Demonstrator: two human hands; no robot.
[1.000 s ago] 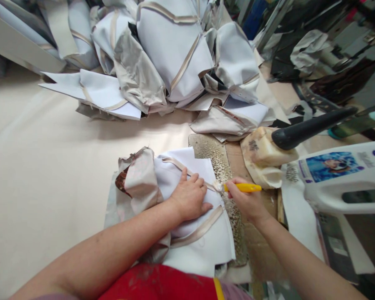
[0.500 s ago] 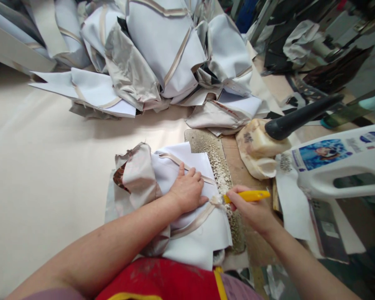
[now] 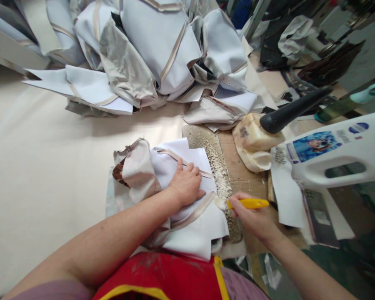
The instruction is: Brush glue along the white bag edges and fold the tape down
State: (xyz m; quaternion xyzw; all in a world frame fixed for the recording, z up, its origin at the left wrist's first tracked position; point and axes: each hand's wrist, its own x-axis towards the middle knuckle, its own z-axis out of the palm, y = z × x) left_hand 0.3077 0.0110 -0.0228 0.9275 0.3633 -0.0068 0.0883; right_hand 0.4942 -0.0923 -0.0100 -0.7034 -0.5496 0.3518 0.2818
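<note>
A white sewn piece (image 3: 193,237) with beige tape strips and a grey cloth lining (image 3: 140,166) lies in front of me. My left hand (image 3: 187,183) rests on it, palm down, fingers stretched out. In my right hand (image 3: 250,212) is a brush with a yellow handle (image 3: 253,203), held in a pinch. Its pale bristles touch the right edge of the piece, just past the end of the lower tape strip (image 3: 195,214). Beneath that edge lies a board (image 3: 217,162) crusted with dried, pale lumps.
Several similar white pieces (image 3: 156,46) are heaped at the back. To the right stand a cut-open yellowed container (image 3: 253,139) with a black tube (image 3: 293,110), a white jug (image 3: 340,150) lying over papers, and a phone (image 3: 320,216). A green bottle (image 3: 337,108) lies farther back.
The brush has slid slightly down and right, off the tape's end onto the piece's edge. My left hand stays on the piece. The whole view has shifted a little.
</note>
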